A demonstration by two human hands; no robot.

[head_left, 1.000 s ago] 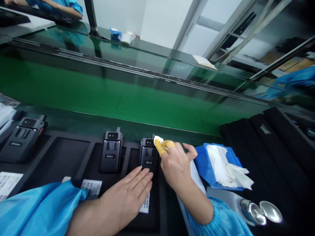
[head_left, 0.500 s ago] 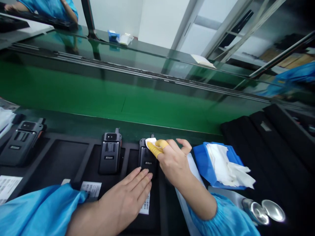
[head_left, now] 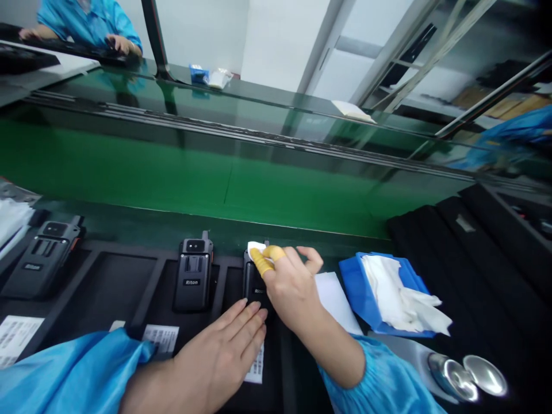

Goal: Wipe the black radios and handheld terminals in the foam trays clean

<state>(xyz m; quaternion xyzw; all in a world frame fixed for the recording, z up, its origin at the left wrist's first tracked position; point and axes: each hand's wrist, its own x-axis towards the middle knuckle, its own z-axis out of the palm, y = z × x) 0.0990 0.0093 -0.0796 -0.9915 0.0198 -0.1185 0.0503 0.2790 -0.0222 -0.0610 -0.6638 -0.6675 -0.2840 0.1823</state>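
A black Riton two-way radio [head_left: 252, 282] lies back up in a black tray [head_left: 149, 270], partly covered by my hands. Flat, with fingers stretched out, my left hand [head_left: 224, 348] rests on its lower end. My right hand [head_left: 288, 276] pinches a folded white wipe [head_left: 255, 247] against the radio's upper part; yellow finger cots cover the pinching fingers. To the left, another Riton radio [head_left: 192, 276] occupies its own compartment, and a third radio [head_left: 43, 259] lies farther left. A barcode label [head_left: 256, 368] shows below my left hand.
On the right stand a blue box of white wipes [head_left: 351, 287] and a metal can with its lid open [head_left: 452, 374]. White paper [head_left: 336, 299] lies beside my right forearm. Black foam trays [head_left: 452, 253] sit far right. Behind the green panel, a person in blue [head_left: 95, 26] sits at the upper left.
My right hand has slid a little left with the wipe across the radio's top, uncovering more white paper. My left hand stays on the radio. The person opposite has lowered one hand.
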